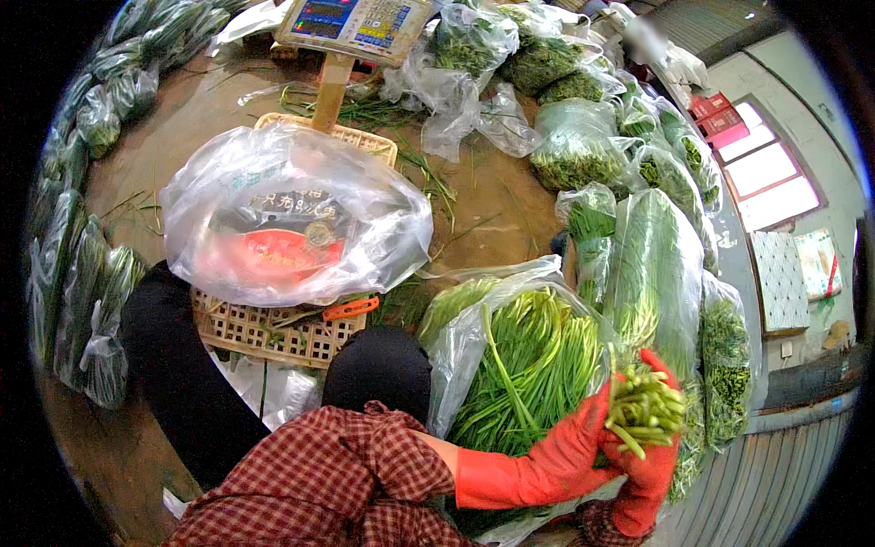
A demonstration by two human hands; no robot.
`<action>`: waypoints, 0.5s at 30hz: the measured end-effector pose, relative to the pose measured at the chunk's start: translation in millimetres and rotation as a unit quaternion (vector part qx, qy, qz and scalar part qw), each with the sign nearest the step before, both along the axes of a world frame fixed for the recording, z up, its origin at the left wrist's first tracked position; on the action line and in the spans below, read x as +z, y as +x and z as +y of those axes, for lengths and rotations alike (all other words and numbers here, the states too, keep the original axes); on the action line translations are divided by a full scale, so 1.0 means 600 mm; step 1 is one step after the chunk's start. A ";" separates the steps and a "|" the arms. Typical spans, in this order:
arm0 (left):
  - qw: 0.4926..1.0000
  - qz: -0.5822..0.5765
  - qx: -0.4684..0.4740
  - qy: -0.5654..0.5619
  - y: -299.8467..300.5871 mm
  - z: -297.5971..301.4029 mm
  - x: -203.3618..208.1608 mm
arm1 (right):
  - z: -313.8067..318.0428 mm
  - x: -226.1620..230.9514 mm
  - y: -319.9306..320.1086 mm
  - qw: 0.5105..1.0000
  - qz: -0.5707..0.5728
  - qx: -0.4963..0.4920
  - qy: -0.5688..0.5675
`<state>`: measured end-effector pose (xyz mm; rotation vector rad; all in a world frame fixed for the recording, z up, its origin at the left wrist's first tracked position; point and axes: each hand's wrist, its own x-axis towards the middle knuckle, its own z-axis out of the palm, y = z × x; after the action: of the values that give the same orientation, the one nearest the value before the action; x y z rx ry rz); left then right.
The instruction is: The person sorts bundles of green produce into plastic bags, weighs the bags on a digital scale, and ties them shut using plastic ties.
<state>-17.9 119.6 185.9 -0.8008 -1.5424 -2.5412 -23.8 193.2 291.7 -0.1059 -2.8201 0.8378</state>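
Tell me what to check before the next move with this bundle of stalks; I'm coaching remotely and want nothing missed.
1. Grip: the left hand and the right hand, both in red gloves, are closed around the bundle of green stalks: ok.
2. Stalk ends level: some stick out farther than others: not ok.
3. Bundle tied: no band shows, and the gloves cover the middle: cannot tell.
4. Open plastic bag: its mouth gapes beside the bundle, with more stalks inside: ok.
5. Orange-handled tool: it lies on the lattice basket, away from both hands: ok.
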 end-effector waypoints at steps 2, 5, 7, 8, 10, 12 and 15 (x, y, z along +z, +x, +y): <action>0.994 -0.014 0.011 0.105 -0.001 -0.011 0.040 | -0.054 0.051 -0.008 0.993 -0.010 -0.079 -0.084; 0.904 -0.147 -0.230 0.330 -0.039 -0.024 0.043 | -0.093 0.074 -0.026 0.998 0.062 -0.001 -0.023; 0.782 -0.219 -0.364 0.457 -0.075 -0.043 0.033 | -0.109 0.066 -0.069 0.997 0.029 0.043 -0.062; 0.759 -0.226 -0.388 0.472 -0.093 -0.051 0.028 | -0.112 0.070 -0.086 0.992 0.028 0.106 0.070; 0.736 -0.236 -0.407 0.487 -0.128 -0.078 0.007 | -0.133 0.062 -0.120 0.950 0.082 0.211 0.215; 0.738 -0.240 -0.399 0.488 -0.160 -0.122 -0.020 | -0.179 0.047 -0.153 0.932 0.136 0.267 0.205; 0.748 -0.261 -0.357 0.496 -0.214 -0.216 -0.087 | -0.272 0.015 -0.224 0.880 0.217 0.393 0.157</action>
<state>-146.2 -10.2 133.5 -0.5460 0.4573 -3.6238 -158.4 29.8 300.5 1.1821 -2.4628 0.4114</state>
